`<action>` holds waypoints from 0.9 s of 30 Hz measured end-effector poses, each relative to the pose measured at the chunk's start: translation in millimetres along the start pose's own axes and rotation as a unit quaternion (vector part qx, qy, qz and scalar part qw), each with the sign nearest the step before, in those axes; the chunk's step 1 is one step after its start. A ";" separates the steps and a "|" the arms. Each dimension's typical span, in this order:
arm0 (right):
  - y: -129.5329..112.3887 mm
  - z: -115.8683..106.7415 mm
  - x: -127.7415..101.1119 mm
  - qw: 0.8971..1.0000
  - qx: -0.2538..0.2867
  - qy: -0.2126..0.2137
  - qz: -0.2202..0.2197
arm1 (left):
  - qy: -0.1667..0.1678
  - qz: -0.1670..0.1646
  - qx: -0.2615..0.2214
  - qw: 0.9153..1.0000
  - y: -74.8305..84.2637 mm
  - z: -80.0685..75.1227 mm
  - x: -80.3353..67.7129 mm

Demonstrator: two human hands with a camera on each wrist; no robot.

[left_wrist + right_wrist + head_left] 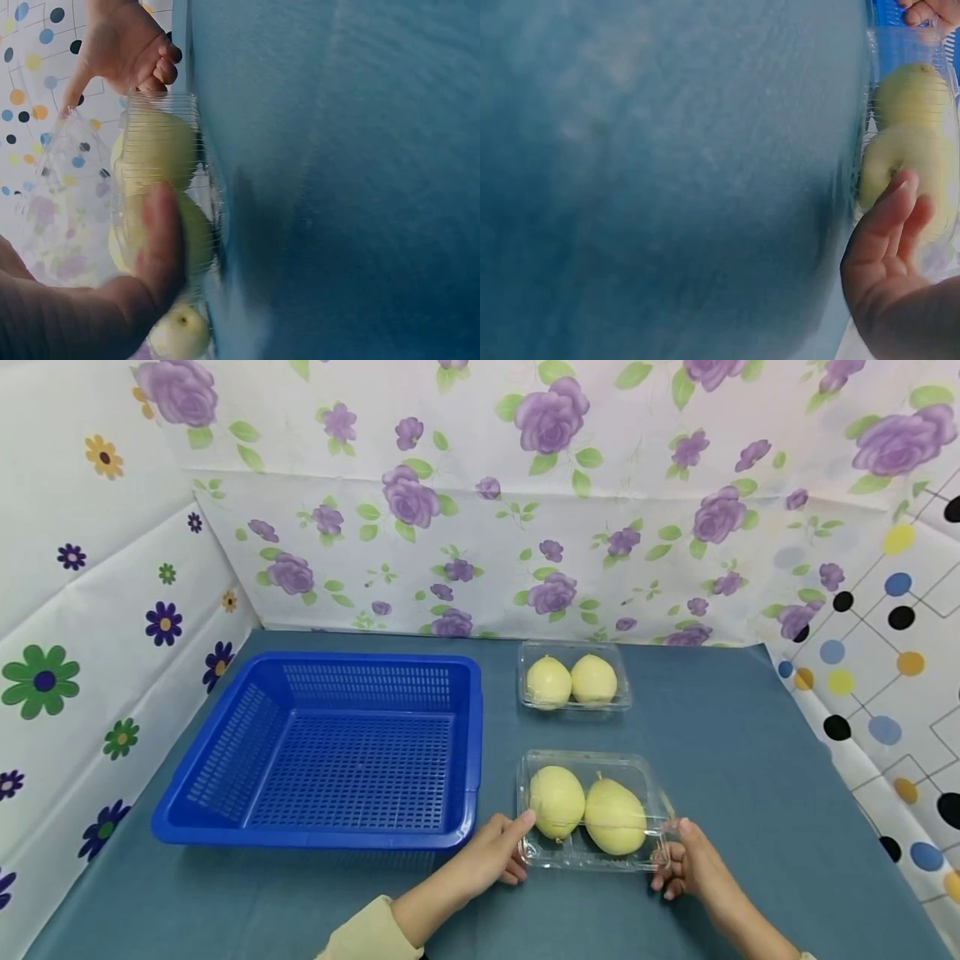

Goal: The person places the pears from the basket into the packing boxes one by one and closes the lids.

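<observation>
From the head view, the near clamshell box (592, 810) of two pale fruits lies on the counter (750, 760) right of the blue basket (330, 752), long axis running left to right between my hands. My left hand (491, 856) pinches its left corner, my right hand (686, 860) its right corner. At the left wrist, my thumb (161, 240) presses the lid. At the right wrist, my fingers (889, 225) curl on the box's end.

Bright, even light fills the head view, shadows faint and soft under the blue perforated plastic basket (330, 752). Straight edges bow toward the corners. Small glints sit on the near clear plastic clamshell box (592, 856). Both wrist views are smeared, the teal-clothed bench (667, 180) a soft blur.
</observation>
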State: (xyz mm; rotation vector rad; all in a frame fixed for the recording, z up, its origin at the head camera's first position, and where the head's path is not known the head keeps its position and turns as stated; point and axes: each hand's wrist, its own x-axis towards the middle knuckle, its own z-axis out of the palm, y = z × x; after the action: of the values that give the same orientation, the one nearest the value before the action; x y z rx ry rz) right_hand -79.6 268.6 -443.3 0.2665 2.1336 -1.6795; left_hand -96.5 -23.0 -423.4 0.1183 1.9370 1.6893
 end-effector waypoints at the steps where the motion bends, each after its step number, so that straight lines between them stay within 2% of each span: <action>1: 0.3 -1.2 0.0 1.000 0.006 -0.021 0.010 | -0.007 -0.004 -0.015 1.000 -0.9 -0.2 0.3; 3: 1.3 -3.9 0.3 0.998 0.018 -0.051 0.014 | -0.022 -0.008 -0.039 0.999 -2.2 -0.9 1.3; 6: 2.4 -8.2 -0.2 0.997 0.039 -0.072 0.000 | -0.035 -0.001 -0.055 0.998 -3.9 -1.8 2.7; 13: 8.5 -19.8 0.7 0.986 0.085 -0.145 -0.024 | -0.018 0.011 -0.065 0.998 -12.2 -3.4 3.0; 19: 8.3 -22.9 3.5 0.982 0.105 -0.158 -0.022 | -0.017 0.016 -0.086 0.996 -15.7 -1.7 5.2; 20: 8.2 -23.3 4.1 0.980 0.112 -0.165 -0.026 | -0.018 0.019 -0.094 0.995 -21.6 -1.4 9.1; 26: 8.8 -27.0 8.4 0.964 0.156 -0.211 -0.046 | -0.002 0.031 -0.099 0.995 -22.9 1.4 13.3; 27: 8.9 -27.3 9.0 0.963 0.159 -0.213 -0.047 | 0.003 0.030 -0.094 0.995 -17.0 1.8 10.5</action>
State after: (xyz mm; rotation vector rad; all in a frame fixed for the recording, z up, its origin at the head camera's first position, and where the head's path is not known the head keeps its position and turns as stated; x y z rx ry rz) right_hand -89.6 296.2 -449.9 -0.1037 1.5853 -1.9253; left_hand -99.5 -20.4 -443.1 0.1021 1.7833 1.9046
